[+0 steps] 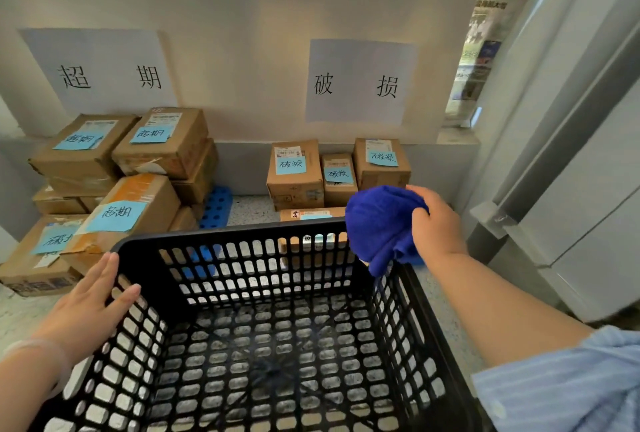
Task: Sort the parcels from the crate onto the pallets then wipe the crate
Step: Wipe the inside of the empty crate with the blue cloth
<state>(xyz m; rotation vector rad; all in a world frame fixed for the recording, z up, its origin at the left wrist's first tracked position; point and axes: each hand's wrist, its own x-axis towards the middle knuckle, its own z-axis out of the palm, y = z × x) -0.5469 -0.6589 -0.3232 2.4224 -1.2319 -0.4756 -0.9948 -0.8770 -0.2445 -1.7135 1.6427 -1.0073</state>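
The crate (221,239) holds nothing: through its slotted bottom only the speckled floor (249,210) shows, so the sorting looks done and the wipe is the step in hand. The right hand (438,224) clenches a bunched blue cloth (381,224) at the crate's one o'clock corner, the cloth's lower folds draping over the rim there. The left hand (93,296) lies flat with straight fingers on the nine o'clock rim, grasping nothing, only pressing. To wipe well, that flat hand should bear down so the light crate does not slide. The cloth would do better opened out from its ball, giving a broad face to drag along the rim and down the inner walls. The many slots will likely catch folds, so short strokes along the ribs seem wiser than long sweeps, ending on the bottom, where dirt gathers. Beyond the crate at ten to eleven o'clock stands the left stack (138,161) of cardboard parcels with blue notes, under the left sign (100,71); a blue pallet (216,206) peeps out beside it. At twelve to one o'clock the smaller right stack (332,172) sits under the right sign (360,82), near the cloth but apart from it.
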